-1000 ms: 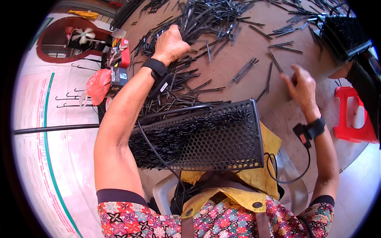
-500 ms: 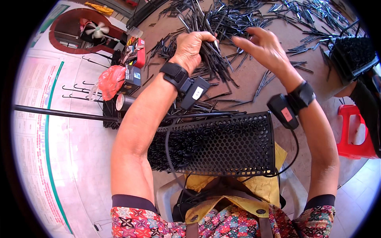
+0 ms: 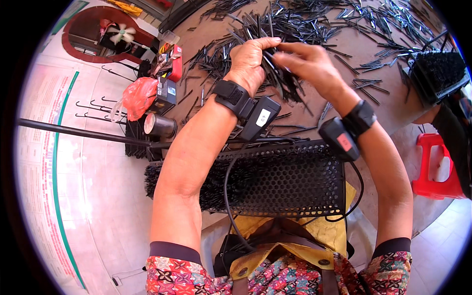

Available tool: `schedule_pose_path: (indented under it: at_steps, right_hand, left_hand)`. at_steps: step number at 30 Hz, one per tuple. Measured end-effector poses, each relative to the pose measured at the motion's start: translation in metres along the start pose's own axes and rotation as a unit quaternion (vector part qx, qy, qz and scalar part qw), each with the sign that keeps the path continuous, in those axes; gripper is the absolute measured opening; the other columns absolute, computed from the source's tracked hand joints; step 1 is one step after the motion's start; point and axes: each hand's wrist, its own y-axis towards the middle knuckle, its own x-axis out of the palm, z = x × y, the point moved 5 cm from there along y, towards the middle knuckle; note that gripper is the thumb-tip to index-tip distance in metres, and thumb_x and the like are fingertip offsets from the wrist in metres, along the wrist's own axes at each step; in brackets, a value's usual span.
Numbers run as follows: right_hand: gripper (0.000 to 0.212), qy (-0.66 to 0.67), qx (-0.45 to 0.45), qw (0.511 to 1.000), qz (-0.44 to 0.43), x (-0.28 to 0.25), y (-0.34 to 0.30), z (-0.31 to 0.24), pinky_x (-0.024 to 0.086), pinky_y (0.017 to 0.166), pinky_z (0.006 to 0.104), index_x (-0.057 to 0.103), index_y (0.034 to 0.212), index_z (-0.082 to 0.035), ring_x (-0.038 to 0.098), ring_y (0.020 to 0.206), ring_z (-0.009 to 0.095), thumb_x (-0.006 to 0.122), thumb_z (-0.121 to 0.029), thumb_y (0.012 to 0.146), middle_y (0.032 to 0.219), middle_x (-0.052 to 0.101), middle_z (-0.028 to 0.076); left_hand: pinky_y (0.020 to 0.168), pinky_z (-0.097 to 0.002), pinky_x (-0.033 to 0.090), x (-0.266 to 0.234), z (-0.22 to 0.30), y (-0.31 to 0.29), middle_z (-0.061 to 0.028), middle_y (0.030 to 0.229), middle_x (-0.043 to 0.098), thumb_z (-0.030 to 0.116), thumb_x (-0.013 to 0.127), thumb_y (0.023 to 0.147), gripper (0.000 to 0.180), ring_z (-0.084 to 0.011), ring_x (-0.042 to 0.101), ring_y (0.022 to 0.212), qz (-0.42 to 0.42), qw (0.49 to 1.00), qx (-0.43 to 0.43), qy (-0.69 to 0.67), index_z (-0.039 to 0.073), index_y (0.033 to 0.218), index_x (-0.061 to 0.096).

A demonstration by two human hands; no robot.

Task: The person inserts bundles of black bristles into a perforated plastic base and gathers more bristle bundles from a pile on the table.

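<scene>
Black strips (image 3: 285,87) stood bunched in the person's left hand (image 3: 248,61), above the brown table (image 3: 393,110), their lower ends fanning out beneath the fist. From where I stood, that hand was curled firmly round the bundle, thumb lying across the top. The right hand (image 3: 314,69) met it from the other side, fingers bent in over the strips; whether they pinched any, I couldn't tell. More loose strips (image 3: 300,24) lay heaped and scattered beyond. Nearer the person's body sat a perforated black rack (image 3: 295,182), its left part packed with dark ends, its right part showing open holes.
</scene>
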Motion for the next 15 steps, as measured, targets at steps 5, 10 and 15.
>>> schedule_pose_path:
  at_steps: [5,10,15]
  right_hand:
    - [0.062,0.044,0.104,0.989,-0.097,-0.016,-0.015,0.004,0.054,0.060,0.0266,0.054,0.113,0.010,0.062,0.076,0.017,0.072,-0.035,0.075,0.091,0.063,0.016]
    - [0.056,0.034,0.103,0.983,-0.151,-0.004,-0.021,0.009,0.049,0.050,0.0217,0.058,0.105,0.009,0.059,0.065,0.011,0.073,-0.035,0.074,0.075,0.061,0.007]
    - [0.041,0.021,0.131,0.978,-0.161,-0.005,-0.023,0.011,0.041,0.044,0.0187,0.061,0.089,0.004,0.056,0.055,0.008,0.073,-0.034,0.076,0.067,0.059,0.004]
  left_hand:
    - [0.068,-0.0364,0.054,-0.003,0.011,0.001,-0.0103,0.072,0.062,0.002,0.061,0.075,0.005,-0.0221,0.061,0.064,0.025,0.999,0.020,-0.042,0.000,0.079,0.058]
    - [0.073,-0.0447,0.053,-0.006,0.013,-0.005,-0.0117,0.074,0.060,0.001,0.060,0.075,0.007,-0.0250,0.061,0.070,0.039,0.995,0.012,-0.089,-0.001,0.080,0.056]
    - [0.078,-0.0461,0.052,0.000,0.016,-0.010,-0.0118,0.075,0.058,0.001,0.060,0.074,0.010,-0.0260,0.060,0.073,0.019,0.992,0.019,-0.120,-0.001,0.081,0.054]
